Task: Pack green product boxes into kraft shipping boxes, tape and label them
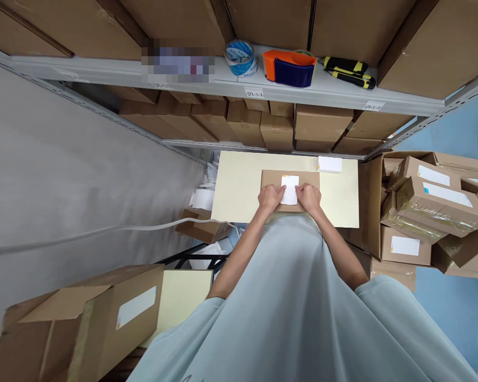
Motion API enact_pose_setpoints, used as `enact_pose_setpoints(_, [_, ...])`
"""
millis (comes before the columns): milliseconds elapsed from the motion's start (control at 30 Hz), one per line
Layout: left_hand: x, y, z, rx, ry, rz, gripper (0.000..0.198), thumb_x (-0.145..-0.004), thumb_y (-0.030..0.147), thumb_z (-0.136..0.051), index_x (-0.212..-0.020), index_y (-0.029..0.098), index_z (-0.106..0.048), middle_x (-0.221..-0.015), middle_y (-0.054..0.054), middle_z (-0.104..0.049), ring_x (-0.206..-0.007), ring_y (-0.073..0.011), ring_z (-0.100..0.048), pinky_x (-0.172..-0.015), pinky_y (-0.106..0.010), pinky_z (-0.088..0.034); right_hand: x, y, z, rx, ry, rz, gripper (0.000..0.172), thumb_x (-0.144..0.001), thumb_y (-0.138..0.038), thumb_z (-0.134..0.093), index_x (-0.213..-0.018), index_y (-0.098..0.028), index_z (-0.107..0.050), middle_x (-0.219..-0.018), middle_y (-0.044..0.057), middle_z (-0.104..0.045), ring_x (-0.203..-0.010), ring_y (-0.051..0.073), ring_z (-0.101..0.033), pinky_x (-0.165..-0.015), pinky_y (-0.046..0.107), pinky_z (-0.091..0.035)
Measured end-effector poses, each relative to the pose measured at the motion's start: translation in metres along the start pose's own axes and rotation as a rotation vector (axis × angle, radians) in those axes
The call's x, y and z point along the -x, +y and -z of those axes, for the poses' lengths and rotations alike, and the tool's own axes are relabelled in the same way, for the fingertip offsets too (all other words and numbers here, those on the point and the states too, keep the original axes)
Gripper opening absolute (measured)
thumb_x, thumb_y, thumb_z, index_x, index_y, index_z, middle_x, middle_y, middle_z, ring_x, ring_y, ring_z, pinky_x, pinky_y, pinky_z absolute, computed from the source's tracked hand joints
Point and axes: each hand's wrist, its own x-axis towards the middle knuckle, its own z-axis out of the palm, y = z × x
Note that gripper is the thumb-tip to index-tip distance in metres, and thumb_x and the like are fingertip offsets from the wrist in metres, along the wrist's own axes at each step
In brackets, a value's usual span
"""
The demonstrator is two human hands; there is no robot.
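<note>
Backdrop: a smooth, matte grey wall (63, 154) on the left; pale blue floor (438, 302) on the right.
Worktop: a flat cream rectangle (239, 178) with a plain surface.
Shelving: a grey metal shelf (219, 71) bearing boxy brown cartons (271, 24), with more cardboard below.
Shelf tools: a round blue-and-white tape roll (242, 68), a curved orange-and-navy plastic dispenser (292, 71) and black-and-yellow cutters (348, 71).
Flat carton: a brown cardboard rectangle (271, 178) lies on the worktop, close to the person's front.
White label: a paper oblong (290, 191) sits on the carton's top, between the thumbs.
Left hand: this hand (270, 197) rests on the carton, fingers curled inward, thumb at the label's left edge.
Right hand: this one (309, 197) mirrors it at the right edge; whether either pinches or merely presses the paper, I cannot tell.
Label stack: a crisp white block (330, 164) near the worktop's far edge.
Parcels: tape-glossed boxes (442, 204) pile at odd angles inside a large open carton.
</note>
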Motion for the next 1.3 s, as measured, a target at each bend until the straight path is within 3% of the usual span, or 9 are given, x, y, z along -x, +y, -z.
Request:
enact_pose_setpoints(100, [-0.004,0.006,0.001,-0.069,0.014,0.039,0.059,-0.103,0.072,-0.054,-0.090,0.020,-0.079,-0.103,-0.023,-0.082,-0.113,-0.0393,-0.075,-0.093,-0.044,-0.054,-0.006,-0.002,0.004,0.053,-0.011,0.000,0.049,-0.114,-0.055,-0.053,-0.098,-0.018,-0.082,-0.109,0.021,-0.084,-0.112,0.034,-0.079,-0.097,0.038,-0.054])
enact_pose_setpoints(267, [-0.017,0.016,0.006,-0.160,0.027,0.078,0.064,-0.104,0.070,-0.052,-0.109,0.013,-0.082,-0.120,-0.029,-0.080,-0.121,-0.0430,-0.074,-0.100,-0.048,-0.054,-0.024,-0.011,0.012,0.103,0.007,-0.033,0.061,-0.113,-0.062,-0.053,-0.106,-0.010,-0.084,-0.118,0.030,-0.081,-0.118,0.038,-0.077,-0.097,0.039,-0.055])
enact_pose_setpoints(433, [-0.034,0.022,0.015,-0.172,0.028,0.112,0.066,-0.105,0.068,-0.051,-0.113,0.010,-0.082,-0.123,-0.031,-0.079,-0.125,-0.0449,-0.073,-0.100,-0.049,-0.055,-0.036,-0.020,0.019,0.082,-0.013,-0.068,0.058,-0.115,-0.055,-0.051,-0.109,-0.008,-0.083,-0.122,0.033,-0.079,-0.122,0.039,-0.076,-0.098,0.041,-0.054])
enact_pose_setpoints(600, [-0.036,0.009,0.024,-0.148,-0.022,0.080,0.054,-0.101,0.068,-0.060,-0.090,0.020,-0.082,-0.105,-0.021,-0.083,-0.113,-0.0382,-0.077,-0.092,-0.042,-0.055,-0.026,-0.006,0.023,0.063,-0.058,-0.006,0.051,-0.115,-0.051,-0.053,-0.089,-0.017,-0.080,-0.107,0.022,-0.083,-0.111,0.033,-0.077,-0.093,0.036,-0.052])
enact_pose_setpoints(700, [-0.025,-0.011,0.024,-0.072,-0.092,-0.056,0.036,-0.092,0.058,-0.079,-0.078,0.025,-0.075,-0.096,-0.010,-0.083,-0.099,-0.0283,-0.077,-0.086,-0.035,-0.054,-0.014,0.008,0.021,0.044,-0.106,0.111,0.036,-0.110,-0.045,-0.065,-0.084,-0.022,-0.075,-0.098,0.011,-0.082,-0.099,0.026,-0.075,-0.086,0.031,-0.049])
enact_pose_setpoints(767, [-0.017,-0.025,0.021,-0.015,-0.120,-0.191,0.027,-0.083,0.047,-0.091,-0.083,0.026,-0.074,-0.094,-0.005,-0.082,-0.097,-0.0252,-0.074,-0.086,-0.033,-0.053,-0.006,0.016,0.020,0.020,-0.124,0.213,0.021,-0.102,-0.038,-0.077,-0.089,-0.023,-0.073,-0.097,0.006,-0.080,-0.095,0.023,-0.073,-0.086,0.029,-0.047])
enact_pose_setpoints(967, [-0.009,-0.039,0.018,-0.081,-0.102,-0.360,0.048,-0.065,0.043,-0.104,-0.095,0.024,-0.071,-0.096,-0.004,-0.079,-0.107,-0.0291,-0.068,-0.090,-0.035,-0.050,0.001,0.030,0.020,0.041,-0.162,0.407,0.034,-0.079,-0.033,-0.098,-0.096,-0.020,-0.071,-0.103,0.002,-0.076,-0.100,0.021,-0.068,-0.094,0.029,-0.045])
enact_pose_setpoints(1133, [-0.014,-0.027,0.016,-0.099,-0.097,-0.252,0.040,-0.079,0.057,-0.094,-0.084,0.025,-0.070,-0.094,-0.004,-0.079,-0.099,-0.0264,-0.070,-0.083,-0.033,-0.048,-0.009,0.018,0.022,0.106,-0.213,0.273,0.030,-0.090,-0.049,-0.089,-0.090,-0.023,-0.074,-0.104,0.005,-0.081,-0.100,0.023,-0.071,-0.086,0.029,-0.046])
enact_pose_setpoints(1300, [-0.028,-0.002,0.008,-0.162,-0.016,-0.011,0.059,-0.098,0.077,-0.063,-0.080,0.022,-0.075,-0.097,-0.016,-0.080,-0.102,-0.0333,-0.075,-0.085,-0.038,-0.050,-0.031,-0.004,0.018,0.148,-0.106,0.054,0.057,-0.108,-0.067,-0.060,-0.092,-0.017,-0.082,-0.109,0.021,-0.083,-0.112,0.033,-0.076,-0.090,0.035,-0.052])
